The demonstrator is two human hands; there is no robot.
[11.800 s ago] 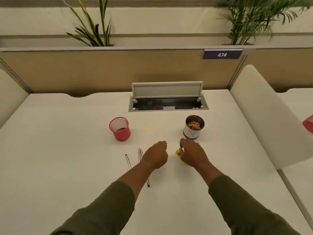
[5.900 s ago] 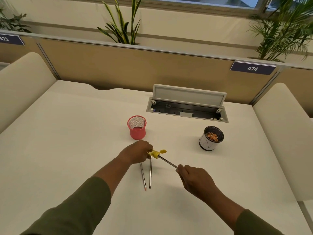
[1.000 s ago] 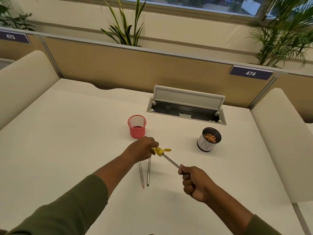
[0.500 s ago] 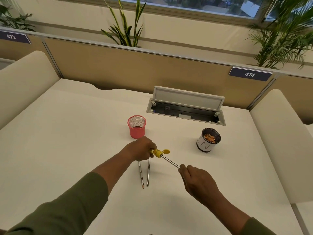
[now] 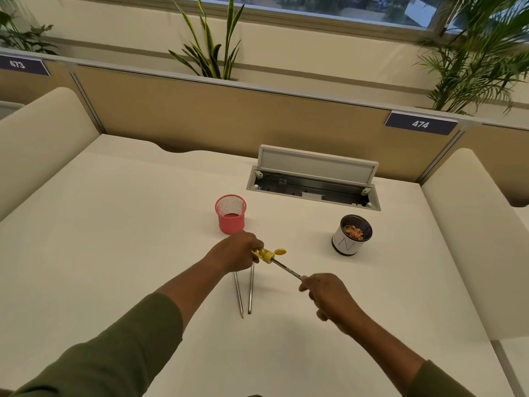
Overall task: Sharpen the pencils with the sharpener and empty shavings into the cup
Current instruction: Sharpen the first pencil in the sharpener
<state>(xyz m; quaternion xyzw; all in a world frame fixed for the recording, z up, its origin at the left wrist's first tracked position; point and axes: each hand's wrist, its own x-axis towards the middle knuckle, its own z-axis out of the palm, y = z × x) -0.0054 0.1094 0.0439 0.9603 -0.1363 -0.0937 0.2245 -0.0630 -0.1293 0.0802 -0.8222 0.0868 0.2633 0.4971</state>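
1. Since half a second ago, the right hand (image 5: pixel 329 296) is curling back into a fist round the pencil (image 5: pixel 286 270); everything else is lying as before.
2. Gripping the small yellow plastic sharpener (image 5: pixel 267 255), the left hand (image 5: pixel 236 253) is holding it just above the desk (image 5: pixel 114 239), fingers wrapped round its near end.
3. The thin grey pencil is slanting from the sharpener down to the right hand, its tip hidden inside.
4. Two more slim pencils (image 5: pixel 244 293) are lying side by side on the smooth white desk, their upper ends hidden under the left hand.
5. A round white cup (image 5: pixel 347 245) with a dark inside is standing to the right, holding curly orange shavings.
6. A pink mesh holder (image 5: pixel 231 214) is standing just beyond the left hand.
7. Both green sleeves are being cut off by the bottom edge.
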